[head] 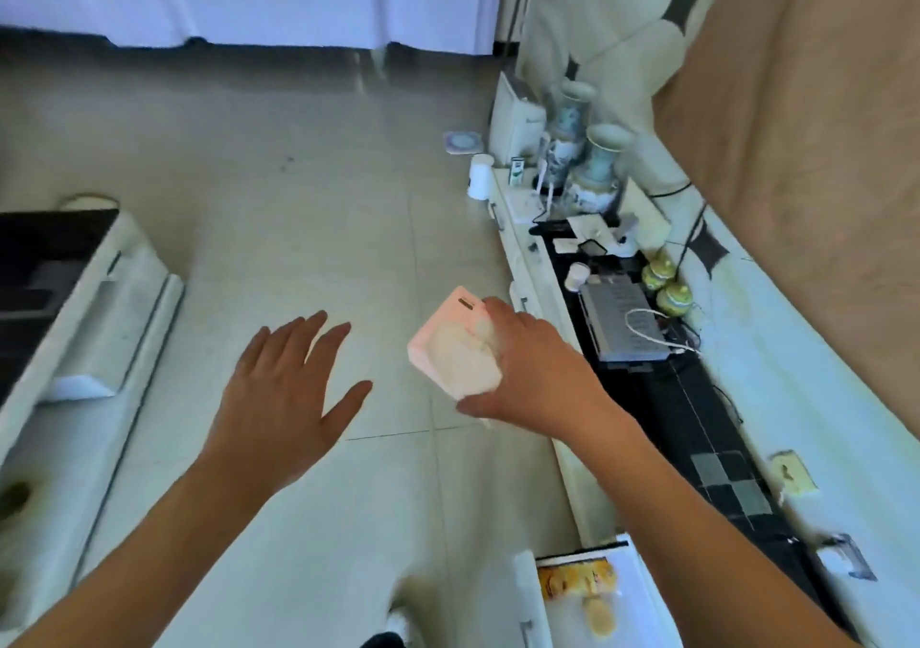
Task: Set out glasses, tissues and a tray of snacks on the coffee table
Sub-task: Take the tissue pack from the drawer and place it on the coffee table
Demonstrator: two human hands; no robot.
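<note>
Your right hand (537, 373) grips the pink tissue pack (455, 348) from its right side, in mid-air over the floor; your left hand (284, 388) is spread and empty. The soft pack may slip from this one-sided hold; bring it to the low counter (99, 309) on your left

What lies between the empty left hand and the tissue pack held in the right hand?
Nothing. In the head view, only bare floor tile shows between the open left hand and the tissue pack gripped by the right hand.
</note>
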